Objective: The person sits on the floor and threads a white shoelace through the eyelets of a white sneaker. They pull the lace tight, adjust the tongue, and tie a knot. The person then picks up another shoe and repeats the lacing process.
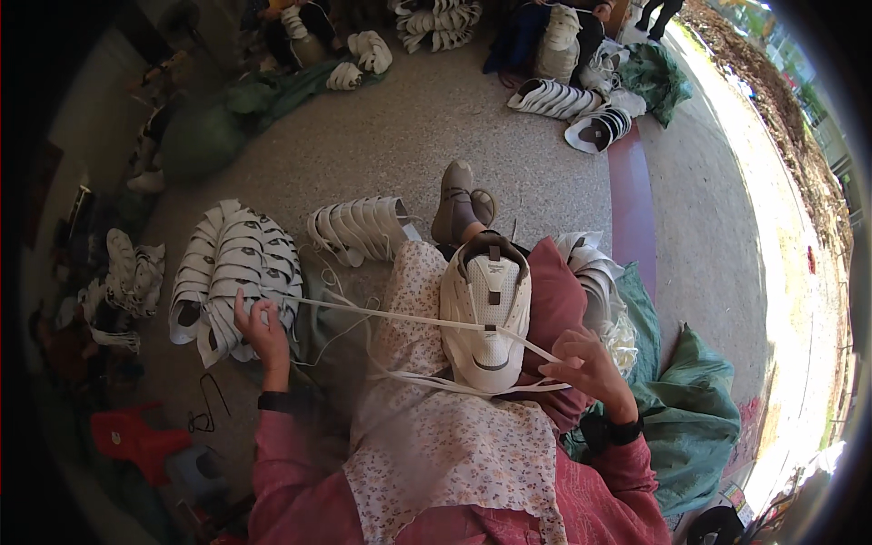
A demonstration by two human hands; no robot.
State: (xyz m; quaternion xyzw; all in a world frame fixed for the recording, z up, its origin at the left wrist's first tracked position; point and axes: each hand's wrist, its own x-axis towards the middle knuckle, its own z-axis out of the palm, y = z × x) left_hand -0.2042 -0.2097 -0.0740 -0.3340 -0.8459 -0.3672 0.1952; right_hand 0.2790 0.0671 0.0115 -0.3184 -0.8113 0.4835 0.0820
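Note:
A white shoe upper [491, 350] with a grey-lined collar lies on my lap, its toe pointing toward me. A flat white shoelace [391, 315] crosses its tongue near the toe and stretches out to both sides. Left of the upper, my left hand [262, 331] pinches one side of the lace, with the index finger raised. My right hand [589, 368], close to the upper's right side, has its fingers closed on the other side of the lace. More loose lace hangs around the toe and over my patterned apron [436, 454].
Stacked white uppers [238, 272] stand beside my left hand, with another row [356, 227] beyond. A maroon cloth [556, 295] and green sacking [686, 413] lie to the right. A red stool [132, 440] stands at lower left. Other people sit across the floor among more uppers [556, 98].

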